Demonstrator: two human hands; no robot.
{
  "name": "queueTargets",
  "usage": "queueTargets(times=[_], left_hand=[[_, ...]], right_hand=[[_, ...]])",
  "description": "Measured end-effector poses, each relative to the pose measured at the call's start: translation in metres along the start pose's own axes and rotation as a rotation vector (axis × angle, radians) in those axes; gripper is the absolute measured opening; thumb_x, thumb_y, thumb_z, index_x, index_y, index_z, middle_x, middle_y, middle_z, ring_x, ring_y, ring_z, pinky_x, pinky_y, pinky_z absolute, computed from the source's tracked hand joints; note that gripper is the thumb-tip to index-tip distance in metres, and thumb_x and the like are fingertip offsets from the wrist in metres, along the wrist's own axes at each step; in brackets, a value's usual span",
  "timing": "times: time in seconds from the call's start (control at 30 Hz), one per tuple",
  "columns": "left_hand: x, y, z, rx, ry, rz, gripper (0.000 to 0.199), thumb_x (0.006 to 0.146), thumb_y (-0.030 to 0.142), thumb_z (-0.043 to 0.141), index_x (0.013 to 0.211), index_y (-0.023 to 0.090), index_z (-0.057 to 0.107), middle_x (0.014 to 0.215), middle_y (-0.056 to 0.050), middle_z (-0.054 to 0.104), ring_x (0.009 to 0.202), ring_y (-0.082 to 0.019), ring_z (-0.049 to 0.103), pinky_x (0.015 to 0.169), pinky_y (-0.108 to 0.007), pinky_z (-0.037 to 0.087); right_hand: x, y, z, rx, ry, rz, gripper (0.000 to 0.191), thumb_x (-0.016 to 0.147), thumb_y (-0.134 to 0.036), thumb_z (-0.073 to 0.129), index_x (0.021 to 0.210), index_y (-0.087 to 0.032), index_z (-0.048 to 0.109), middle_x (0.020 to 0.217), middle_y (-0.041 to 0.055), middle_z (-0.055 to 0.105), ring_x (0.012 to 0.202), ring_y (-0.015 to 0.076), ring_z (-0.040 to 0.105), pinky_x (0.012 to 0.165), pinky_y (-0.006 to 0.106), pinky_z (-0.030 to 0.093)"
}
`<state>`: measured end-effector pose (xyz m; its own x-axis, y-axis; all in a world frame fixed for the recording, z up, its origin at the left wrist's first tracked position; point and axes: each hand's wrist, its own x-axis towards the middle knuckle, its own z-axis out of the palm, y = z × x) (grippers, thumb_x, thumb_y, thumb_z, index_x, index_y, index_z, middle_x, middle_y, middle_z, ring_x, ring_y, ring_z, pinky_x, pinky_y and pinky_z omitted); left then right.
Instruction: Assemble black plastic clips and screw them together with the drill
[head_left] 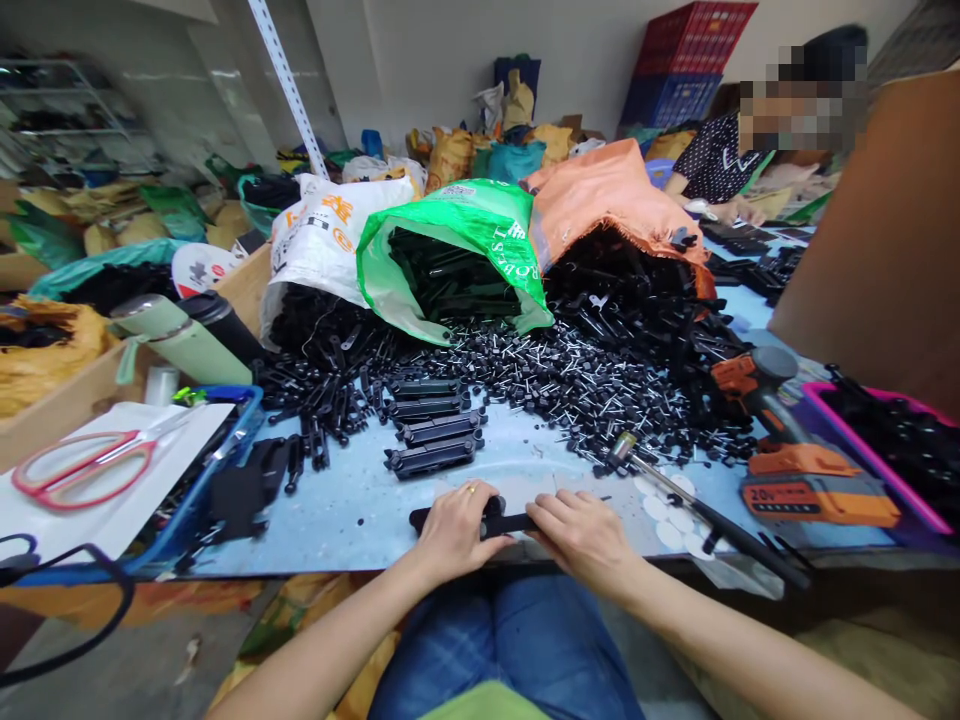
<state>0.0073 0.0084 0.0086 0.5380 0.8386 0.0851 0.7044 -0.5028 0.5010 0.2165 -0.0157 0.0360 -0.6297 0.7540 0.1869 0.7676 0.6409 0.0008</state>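
Observation:
My left hand [459, 530] is closed around a black plastic part [495, 522] at the table's front edge. On the right end of that same part, the fingers of my right hand [581, 530] are closed. Its exact shape is partly hidden by my fingers. Just beyond my hands, several similar black assemblies [435, 457] lie in a stacked row. Behind them spreads a heap of black-headed metal screws [600, 385]. A hammer [697, 505] with a black handle rests to the right of my right hand.
An orange cordless drill [817, 480] stands at the right, beside a pink-rimmed bin [885, 460]. White, green [457, 215] and orange [615, 190] sacks spill black parts. Red scissors [82, 470] lie on paper at left, near a green bottle [180, 335]. A co-worker [720, 160] sits at the back right.

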Motion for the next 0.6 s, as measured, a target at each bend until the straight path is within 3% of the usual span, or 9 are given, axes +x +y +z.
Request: queueTargets(times=[0.17,0.27,0.37,0.4,0.47,0.53,0.6], left_hand=[[-0.002,0.000,0.006,0.043,-0.009,-0.017,0.043,0.075,0.055,0.056,0.099,0.020,0.049,0.094,-0.004,0.058,0.089,-0.022,0.055,0.075,-0.032,0.042],[0.015,0.006,0.003,0.062,-0.072,0.051,0.055,0.070,0.062,0.058,0.104,0.020,0.049,0.099,-0.006,0.057,0.094,-0.023,0.053,0.078,-0.033,0.043],[0.065,0.010,-0.006,0.134,-0.022,0.101,0.052,0.082,0.051,0.050,0.123,0.020,0.040,0.119,-0.009,0.051,0.110,-0.024,0.046,0.089,-0.035,0.038],[0.087,0.009,-0.009,0.188,0.009,0.019,0.041,0.089,0.039,0.043,0.124,0.020,0.040,0.119,-0.010,0.052,0.109,-0.022,0.046,0.089,-0.035,0.038],[0.131,0.003,-0.014,0.281,0.045,-0.204,0.029,0.090,0.018,0.037,0.117,0.013,0.047,0.113,-0.016,0.055,0.106,-0.024,0.049,0.085,-0.038,0.038],[0.167,-0.007,-0.016,0.297,0.048,-0.283,0.026,0.087,0.008,0.036,0.104,0.004,0.054,0.099,-0.021,0.059,0.100,-0.027,0.053,0.083,-0.043,0.039],[0.187,-0.014,-0.015,0.297,0.046,-0.290,0.022,0.084,0.005,0.038,0.094,0.001,0.058,0.091,-0.022,0.061,0.095,-0.028,0.055,0.081,-0.043,0.039]], right_hand=[[0.000,0.010,0.007,0.005,0.016,-0.018,0.016,0.090,-0.026,0.044,0.093,-0.019,0.058,0.083,0.0050,0.061,0.073,0.0177,0.051,0.062,0.032,0.029],[-0.012,0.024,0.023,0.096,0.016,-0.006,0.019,0.090,-0.031,0.045,0.097,-0.018,0.057,0.085,0.0051,0.061,0.076,0.0178,0.052,0.064,0.030,0.034],[-0.028,0.035,0.038,0.162,0.022,0.068,0.022,0.090,-0.034,0.046,0.099,-0.018,0.058,0.088,0.0062,0.062,0.080,0.0182,0.054,0.067,0.030,0.038],[-0.032,0.037,0.040,0.170,0.013,0.084,0.023,0.089,-0.036,0.047,0.099,-0.018,0.058,0.089,0.0064,0.062,0.081,0.0188,0.054,0.068,0.031,0.039],[-0.036,0.042,0.040,0.172,-0.009,0.099,0.028,0.087,-0.041,0.049,0.102,-0.020,0.058,0.094,0.0070,0.062,0.085,0.0203,0.054,0.072,0.033,0.041],[-0.028,0.050,0.035,0.151,0.003,0.126,0.031,0.087,-0.043,0.049,0.107,-0.020,0.057,0.101,0.0082,0.061,0.090,0.0216,0.053,0.075,0.035,0.042],[-0.007,0.065,0.029,0.100,0.050,0.182,0.030,0.090,-0.037,0.045,0.112,-0.019,0.055,0.108,0.0097,0.059,0.096,0.0221,0.051,0.079,0.035,0.042]])
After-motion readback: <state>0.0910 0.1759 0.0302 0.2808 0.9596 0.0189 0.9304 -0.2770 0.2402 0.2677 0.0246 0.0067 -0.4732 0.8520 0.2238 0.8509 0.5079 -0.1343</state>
